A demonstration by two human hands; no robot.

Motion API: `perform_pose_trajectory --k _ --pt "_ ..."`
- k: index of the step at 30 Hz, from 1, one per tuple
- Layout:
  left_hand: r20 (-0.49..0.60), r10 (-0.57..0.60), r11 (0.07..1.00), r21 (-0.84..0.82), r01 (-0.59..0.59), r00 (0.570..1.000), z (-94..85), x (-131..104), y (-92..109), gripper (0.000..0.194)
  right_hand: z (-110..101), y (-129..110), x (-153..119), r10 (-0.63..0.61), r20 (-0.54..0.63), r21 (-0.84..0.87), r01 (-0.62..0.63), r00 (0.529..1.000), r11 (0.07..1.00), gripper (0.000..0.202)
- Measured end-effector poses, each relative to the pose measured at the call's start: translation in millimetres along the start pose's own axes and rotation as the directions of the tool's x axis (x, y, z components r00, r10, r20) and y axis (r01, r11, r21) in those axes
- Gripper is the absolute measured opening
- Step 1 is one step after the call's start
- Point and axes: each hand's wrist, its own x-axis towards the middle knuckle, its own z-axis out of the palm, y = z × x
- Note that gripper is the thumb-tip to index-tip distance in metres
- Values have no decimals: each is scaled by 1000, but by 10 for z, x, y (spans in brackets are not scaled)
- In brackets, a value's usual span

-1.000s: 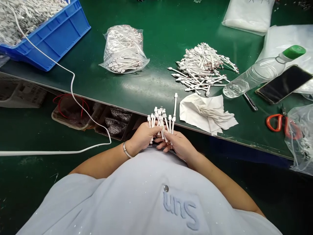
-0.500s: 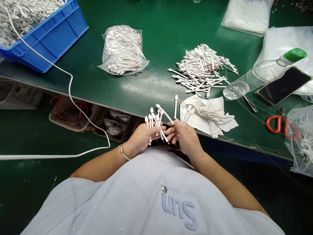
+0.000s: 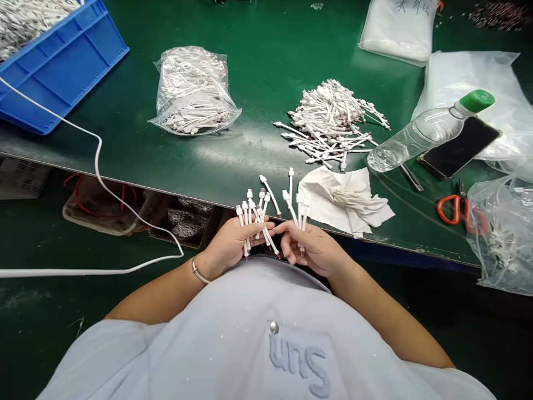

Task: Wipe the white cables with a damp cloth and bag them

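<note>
Several short white cables (image 3: 250, 222) with plugs at their upper ends and reddish bare ends below are held in my left hand (image 3: 230, 239), its thumb across them. My right hand (image 3: 318, 247) grips a few more white cables (image 3: 300, 214) upright in its curled fingers. The fingertips of both hands nearly meet in front of my belly. Just beyond the hands, two loose white cables (image 3: 270, 195) lie on the table edge, close to a white cloth glove (image 3: 345, 200). Farther back is a pile of the same cables (image 3: 333, 116).
A clear bag of cables (image 3: 194, 91) and a blue crate (image 3: 70, 66) stand on the left. At right are a water bottle (image 3: 416, 139), a phone (image 3: 460, 147), orange-handled scissors (image 3: 448, 209) and plastic bags (image 3: 502, 239). A white cord (image 3: 99, 161) hangs past the table edge.
A cable that was near my right fingertips now lies on the table edge beside another. My right hand has drawn slightly down, its fingers around the remaining cables. The whole view has shifted a little.
</note>
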Motion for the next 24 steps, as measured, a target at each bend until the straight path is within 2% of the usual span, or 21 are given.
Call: perform_pose_trajectory --k 3,7,10,15,18,24 --pt "-8 10 1000 16 -10 1000 -20 3 -2 26 -28 57 48 74 183 140 -101 980 985 39" --pt "-28 -8 1000 2 8 1000 -15 -9 20 23 -30 173 135 95 237 212 -146 967 966 34" --pt "-48 -3 1000 10 4 999 -20 -21 46 21 -24 213 178 109 223 200 -155 969 968 38" --pt "-23 6 999 51 -5 1000 -68 -7 51 28 -35 201 201 172 211 151 -206 962 967 74" --pt "-38 -4 997 71 7 999 -78 -2 55 29 -52 203 192 148 223 101 -174 963 979 88" --pt "-61 -4 996 87 10 998 -42 -17 92 26 -72 259 176 18 3 -64 -18 1000 998 57"
